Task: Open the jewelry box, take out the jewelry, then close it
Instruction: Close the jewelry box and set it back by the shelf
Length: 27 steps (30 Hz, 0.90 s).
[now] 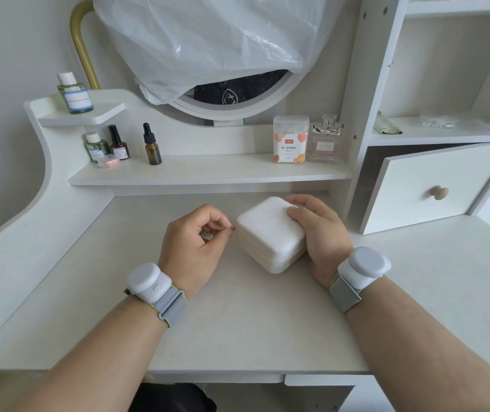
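A white textured jewelry box sits closed on the white dressing table, a gold zipper line around its middle. My right hand rests on the box's right side, fingers curled over the lid's far corner. My left hand is just left of the box, with thumb and forefinger pinched on the small gold zipper pull at the box's left corner. Something small and silvery shows inside the left palm; I cannot tell what it is.
A raised shelf behind holds small bottles, a dropper bottle, a cotton swab box and a perfume bottle. A plastic-covered round mirror stands above. A half-open drawer juts out at right.
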Available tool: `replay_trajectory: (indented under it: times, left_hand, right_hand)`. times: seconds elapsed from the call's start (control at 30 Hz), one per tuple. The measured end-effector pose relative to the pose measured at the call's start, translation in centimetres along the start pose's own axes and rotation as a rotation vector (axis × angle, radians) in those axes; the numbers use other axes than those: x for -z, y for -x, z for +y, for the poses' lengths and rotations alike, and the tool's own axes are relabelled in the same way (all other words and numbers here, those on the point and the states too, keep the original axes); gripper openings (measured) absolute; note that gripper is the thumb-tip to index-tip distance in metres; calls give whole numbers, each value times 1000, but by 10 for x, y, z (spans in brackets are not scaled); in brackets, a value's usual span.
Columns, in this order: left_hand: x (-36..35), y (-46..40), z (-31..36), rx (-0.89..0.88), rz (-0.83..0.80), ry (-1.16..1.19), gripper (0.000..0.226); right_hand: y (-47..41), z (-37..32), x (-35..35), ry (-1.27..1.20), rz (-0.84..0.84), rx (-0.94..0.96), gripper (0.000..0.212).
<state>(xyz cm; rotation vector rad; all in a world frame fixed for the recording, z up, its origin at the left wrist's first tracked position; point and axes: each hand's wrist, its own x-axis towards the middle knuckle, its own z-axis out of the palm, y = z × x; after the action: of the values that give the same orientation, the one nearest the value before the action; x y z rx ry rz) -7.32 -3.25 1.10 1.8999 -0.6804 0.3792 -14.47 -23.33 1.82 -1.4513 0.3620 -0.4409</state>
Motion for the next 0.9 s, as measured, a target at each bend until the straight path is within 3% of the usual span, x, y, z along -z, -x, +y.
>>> replay_trajectory:
  times: [0.37,0.6,0.77,0.9]
  left_hand:
    - [-8,10,14,-230,-188,-61,21]
    - [-6,4,7,-98,-47,-32,22]
    - [-4,0,5,60,25,100,23]
    - [-2,-2,8,140,58,175,24]
  right_hand:
    - [0,6,-3,149,75,158,33]
    - [-1,0,2,-63,-57,-10,52]
    - [6,-6,4,-117,-126,-72,23]
    - [8,-7,3,-81,-116,-92,31]
